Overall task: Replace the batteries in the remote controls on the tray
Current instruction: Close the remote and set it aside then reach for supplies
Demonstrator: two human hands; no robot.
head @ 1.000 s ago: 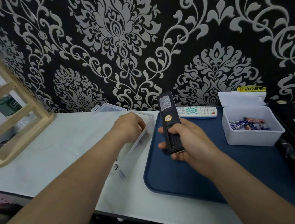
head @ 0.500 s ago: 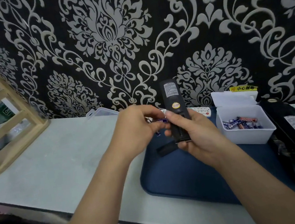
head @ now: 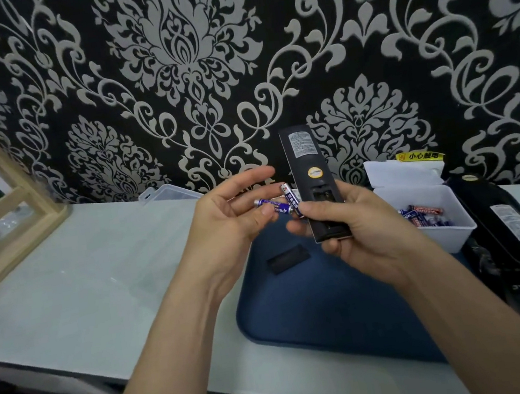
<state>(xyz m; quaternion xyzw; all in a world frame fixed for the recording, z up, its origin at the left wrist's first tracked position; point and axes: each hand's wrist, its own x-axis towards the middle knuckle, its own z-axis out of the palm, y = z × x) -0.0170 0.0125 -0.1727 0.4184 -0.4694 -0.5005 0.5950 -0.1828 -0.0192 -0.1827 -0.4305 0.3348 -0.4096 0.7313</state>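
My right hand point(head: 350, 227) grips a black remote point(head: 311, 176) upright and back side up above the blue tray point(head: 317, 302); its battery bay is uncovered. My left hand point(head: 228, 221) sits just left of the remote with its palm turned up, pinching two purple batteries point(head: 281, 205) between thumb and fingers. The batteries cross each other, and one touches my right thumb. The black battery cover point(head: 289, 258) lies flat on the tray below my hands.
A white box point(head: 436, 222) holding several batteries stands on the tray's right side, lid up. Black devices point(head: 507, 229) lie at the far right. A clear plastic box point(head: 168, 193) sits behind my left hand. A wooden rack point(head: 3, 212) stands at left. Patterned wall runs behind.
My left hand came out of the clear box and up to the remote with batteries, then turned palm up. The remote was raised. The cover now lies on the tray.
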